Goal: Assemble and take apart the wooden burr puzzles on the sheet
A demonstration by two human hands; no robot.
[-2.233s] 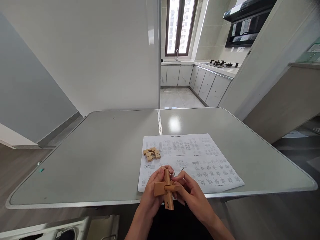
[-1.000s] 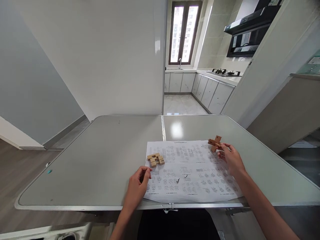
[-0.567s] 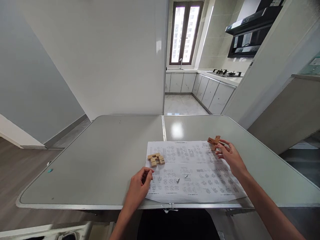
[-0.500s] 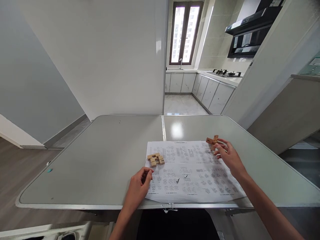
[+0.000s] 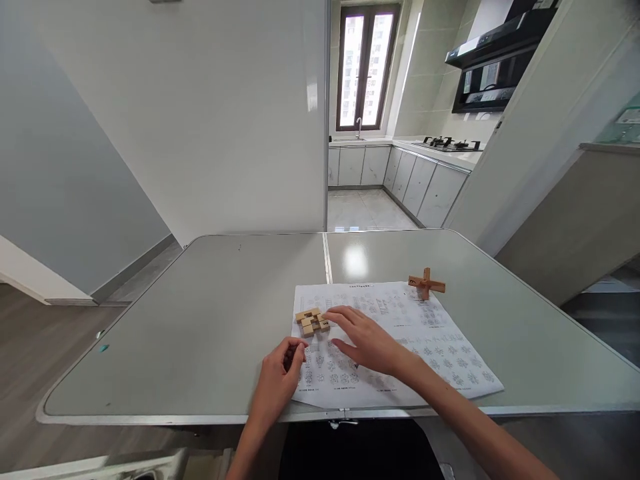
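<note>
A light wooden block puzzle [image 5: 309, 324] of interlocking notched pieces lies on the left part of a printed sheet [image 5: 470, 373]. My right hand [image 5: 367, 340] is over the sheet, fingers apart, with its fingertips at the puzzle's right edge; whether they touch it I cannot tell. Just below the puzzle, at the sheet's left edge, my left hand [image 5: 280, 367] is curled with thumb and forefinger together. Anything inside that curl is hidden in shadow. A darker, cross-shaped wooden puzzle [image 5: 427, 285] rests at the sheet's far right corner, away from both hands.
The grey-green table [image 5: 200, 320] has a metal rim and a seam down its middle. A small blue-green bit [image 5: 103, 348] lies near its left edge. Beyond the table are a white wall panel [image 5: 240, 133] and a kitchen with white cabinets [image 5: 425, 177].
My right hand has let go of the darker cross-shaped puzzle and moved left to the light one. The cross stays at the sheet's corner. My left hand has hardly moved.
</note>
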